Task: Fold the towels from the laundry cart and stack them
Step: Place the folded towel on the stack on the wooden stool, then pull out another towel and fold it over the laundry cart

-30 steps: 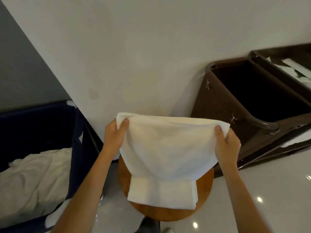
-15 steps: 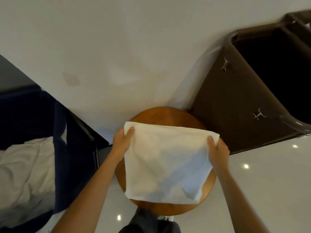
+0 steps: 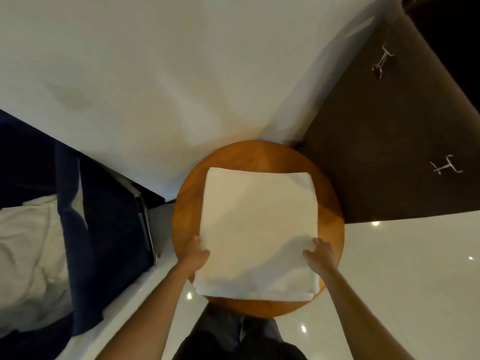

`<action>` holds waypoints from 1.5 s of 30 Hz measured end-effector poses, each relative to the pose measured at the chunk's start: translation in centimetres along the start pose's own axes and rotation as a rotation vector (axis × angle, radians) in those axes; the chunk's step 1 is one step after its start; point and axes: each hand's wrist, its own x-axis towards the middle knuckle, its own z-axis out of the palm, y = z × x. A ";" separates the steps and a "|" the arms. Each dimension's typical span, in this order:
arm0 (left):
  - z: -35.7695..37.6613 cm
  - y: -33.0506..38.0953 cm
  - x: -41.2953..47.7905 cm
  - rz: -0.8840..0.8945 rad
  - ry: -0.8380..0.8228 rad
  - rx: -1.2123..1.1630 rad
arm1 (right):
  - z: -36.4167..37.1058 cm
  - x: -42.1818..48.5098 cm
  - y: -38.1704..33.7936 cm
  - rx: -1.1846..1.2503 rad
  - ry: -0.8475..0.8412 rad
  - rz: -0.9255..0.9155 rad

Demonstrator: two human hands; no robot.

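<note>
The folded white towel (image 3: 259,229) lay flat on the round wooden table (image 3: 332,216) at centre frame. Our left hand (image 3: 196,253) and right hand (image 3: 319,253) gripped its side edges, fingers curled. The blue laundry cart (image 3: 104,216) stood lower left, a brown bin (image 3: 389,152) upper right.

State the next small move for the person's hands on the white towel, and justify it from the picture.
Probably let go and reach for the blue cart: the folded towel lies flat on the round stool, left hand and right hand hold its sides, and unfolded linen waits there.
</note>
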 end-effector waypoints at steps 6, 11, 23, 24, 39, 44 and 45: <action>1.7 -2.1 -0.6 -0.078 0.007 -0.014 | 1.9 -0.4 2.9 0.090 -0.002 0.111; 2.6 -2.0 -1.6 -0.090 0.052 -0.046 | 2.5 -0.7 3.5 0.176 0.021 0.135; 2.7 -1.2 -4.7 0.041 0.238 -0.074 | 1.5 -2.8 4.7 0.263 0.148 0.036; 2.8 -1.6 -4.8 0.008 0.218 -0.069 | 1.8 -3.1 5.0 0.250 0.140 0.047; 3.5 -3.8 -7.0 -0.061 0.105 0.096 | 2.5 -5.3 5.3 0.060 0.043 0.007; 3.9 -3.5 -10.3 -0.007 0.160 0.066 | 2.1 -7.3 4.0 0.030 0.047 -0.164; 4.2 -3.6 -11.2 0.010 0.172 0.031 | 2.1 -7.7 3.9 0.018 0.038 -0.197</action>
